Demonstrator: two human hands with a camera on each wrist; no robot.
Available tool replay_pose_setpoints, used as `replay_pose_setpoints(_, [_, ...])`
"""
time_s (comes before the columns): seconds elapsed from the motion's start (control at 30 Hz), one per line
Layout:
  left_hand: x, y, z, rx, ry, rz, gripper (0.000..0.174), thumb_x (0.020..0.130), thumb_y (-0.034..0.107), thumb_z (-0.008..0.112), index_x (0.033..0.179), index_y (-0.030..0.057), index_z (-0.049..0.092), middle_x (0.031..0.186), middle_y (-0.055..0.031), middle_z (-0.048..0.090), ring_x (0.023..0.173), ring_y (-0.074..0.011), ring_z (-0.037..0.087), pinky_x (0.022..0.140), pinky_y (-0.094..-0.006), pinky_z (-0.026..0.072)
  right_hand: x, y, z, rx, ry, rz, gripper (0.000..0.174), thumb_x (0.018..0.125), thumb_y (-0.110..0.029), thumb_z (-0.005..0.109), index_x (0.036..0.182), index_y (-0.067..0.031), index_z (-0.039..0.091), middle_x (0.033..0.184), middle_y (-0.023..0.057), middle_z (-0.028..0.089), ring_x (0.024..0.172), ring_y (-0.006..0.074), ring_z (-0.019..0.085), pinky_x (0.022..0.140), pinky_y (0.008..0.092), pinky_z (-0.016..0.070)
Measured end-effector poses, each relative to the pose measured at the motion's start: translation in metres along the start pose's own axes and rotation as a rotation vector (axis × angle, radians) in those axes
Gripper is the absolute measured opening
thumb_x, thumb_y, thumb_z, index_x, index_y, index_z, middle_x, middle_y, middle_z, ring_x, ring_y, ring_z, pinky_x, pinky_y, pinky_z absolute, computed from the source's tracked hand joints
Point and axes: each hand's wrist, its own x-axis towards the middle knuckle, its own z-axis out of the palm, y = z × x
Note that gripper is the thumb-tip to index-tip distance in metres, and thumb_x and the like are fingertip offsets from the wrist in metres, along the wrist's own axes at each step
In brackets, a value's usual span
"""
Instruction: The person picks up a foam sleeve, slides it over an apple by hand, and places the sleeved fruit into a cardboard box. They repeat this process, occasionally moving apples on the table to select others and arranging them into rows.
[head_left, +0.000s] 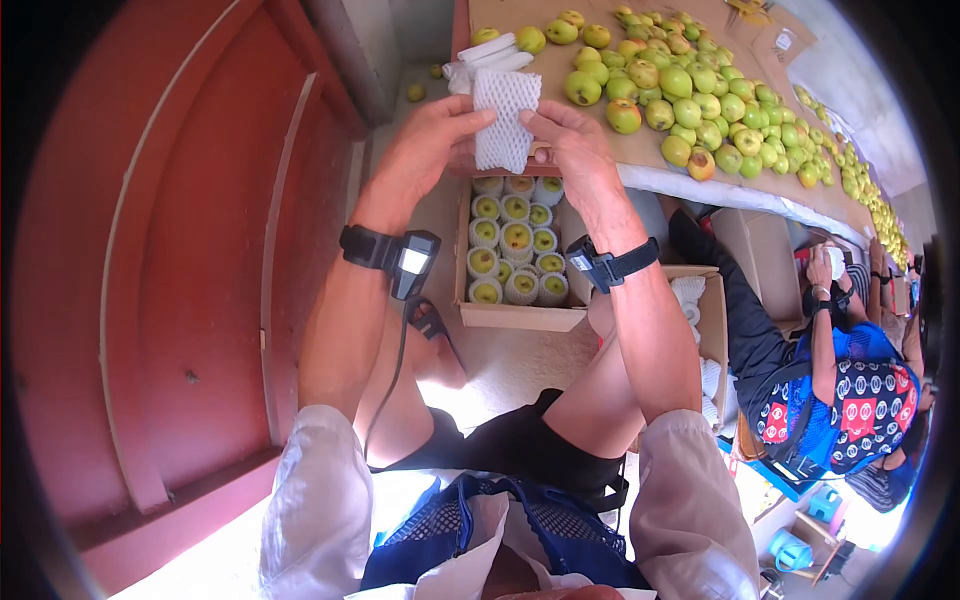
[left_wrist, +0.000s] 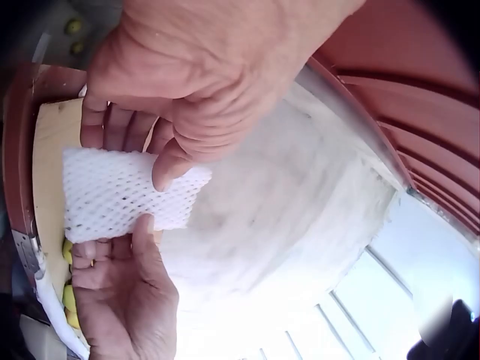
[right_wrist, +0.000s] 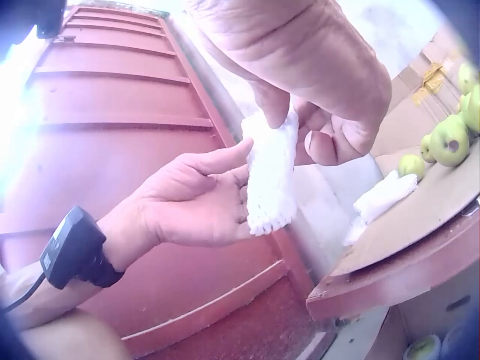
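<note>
Left hand [head_left: 425, 150] and right hand [head_left: 572, 150] pinched one foam net [head_left: 506, 118] between them.
The box [head_left: 515, 317] below looked nearly full of netted fruit [head_left: 515, 237] (a big heap [head_left: 700, 105] lay unwrapped).

**Hidden and cropped around the foam net**

In the head view, the foam net [head_left: 506, 120] covers the fingers of the left hand [head_left: 420, 150] and right hand [head_left: 575, 150] that lie behind it, so their exact hold cannot be told. In the left wrist view, the right hand runs off the bottom edge, and fruit [left_wrist: 67, 296] just beside the grip shows only as yellow slivers behind it. Below the grip, the box [head_left: 510, 316] of wrapped fruit is partly blocked by the right wrist. Well right of the grip, the apples [right_wrist: 450, 139] are cut by the picture's edge, and a second person [head_left: 850, 390] fades into the dark rim.
</note>
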Motion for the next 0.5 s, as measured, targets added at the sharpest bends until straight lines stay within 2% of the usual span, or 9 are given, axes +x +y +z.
replay_pose_setpoints(0.13, [-0.001,0.002,0.001,0.07,-0.025,-0.024,0.037,0.096,0.023,0.065,0.122,-0.0028,0.063,0.113,-0.0098,0.07,0.098,-0.0186,0.069,0.088,-0.0316,0.0537,0.0,-0.002,-0.003,0.021,-0.005,0.023,0.024,0.096,-0.016,0.066,0.114,-0.0015,0.069,0.09,-0.003,0.067,0.062,0.0012,0.047,0.058,0.016,0.0417])
replay_pose_setpoints(0.2, [0.0,0.001,0.0,0.008,-0.046,-0.021,0.037,0.095,0.023,0.065,0.122,-0.0028,0.063,0.112,-0.0098,0.07,0.098,-0.0188,0.069,0.088,-0.0321,0.0535,0.0,-0.002,-0.004,0.019,-0.004,0.017,0.023,0.096,-0.016,0.066,0.114,-0.0015,0.069,0.089,-0.0035,0.066,0.06,0.0004,0.046,0.057,0.0156,0.0416])
replay_pose_setpoints(0.3, [0.002,0.0,0.001,-0.041,-0.04,-0.03,0.037,0.095,0.023,0.065,0.121,-0.0032,0.063,0.111,-0.0098,0.07,0.098,-0.0189,0.069,0.088,-0.0322,0.0533,0.006,0.004,-0.012,0.02,-0.002,-0.035,0.025,0.094,-0.014,0.067,0.115,0.0002,0.067,0.089,-0.0011,0.067,0.065,0.0029,0.051,0.062,0.0179,0.0449])
replay_pose_setpoints(0.4, [0.0,-0.001,0.006,0.007,0.013,0.017,0.036,0.095,0.023,0.065,0.118,-0.0036,0.065,0.109,-0.0097,0.071,0.096,-0.0175,0.069,0.088,-0.0313,0.0525,0.016,0.018,-0.009,-0.145,0.174,-0.265,0.024,0.092,-0.013,0.07,0.111,0.0013,0.067,0.088,0.0019,0.068,0.072,0.0071,0.058,0.068,0.0215,0.0471])
replay_pose_setpoints(0.5, [0.003,-0.004,0.007,0.124,0.132,0.112,0.031,0.093,0.019,0.066,0.115,-0.0031,0.068,0.107,-0.0094,0.072,0.094,-0.0155,0.067,0.084,-0.0299,0.0519,0.016,0.018,-0.011,-0.356,0.351,-0.409,0.024,0.089,-0.014,0.073,0.102,0.0045,0.066,0.092,0.0068,0.069,0.083,0.0157,0.064,0.076,0.0297,0.0516])
